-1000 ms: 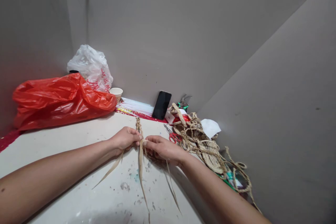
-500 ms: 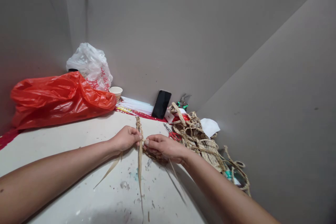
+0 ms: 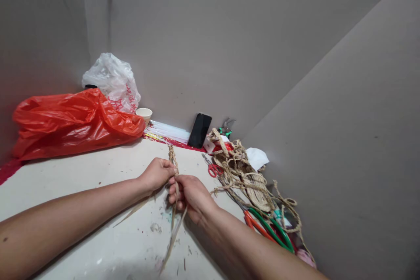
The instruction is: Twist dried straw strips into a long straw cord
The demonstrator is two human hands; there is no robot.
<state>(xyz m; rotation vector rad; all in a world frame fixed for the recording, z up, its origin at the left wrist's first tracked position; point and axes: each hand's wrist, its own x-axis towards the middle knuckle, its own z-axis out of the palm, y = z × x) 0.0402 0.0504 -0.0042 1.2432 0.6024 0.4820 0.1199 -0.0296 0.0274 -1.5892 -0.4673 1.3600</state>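
Two hands meet on a straw braid [image 3: 172, 154]: left hand [image 3: 158, 174] pinches it, right hand [image 3: 188, 192] grips its loose strands [image 3: 173, 232] on the table [image 3: 82, 183]

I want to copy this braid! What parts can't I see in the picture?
- Head view: where the braid meets the loose strips is hidden by the left hand and right hand.
- The strips' ends blur near the bottom edge.
- The scissors are partly hidden under the rope pile.
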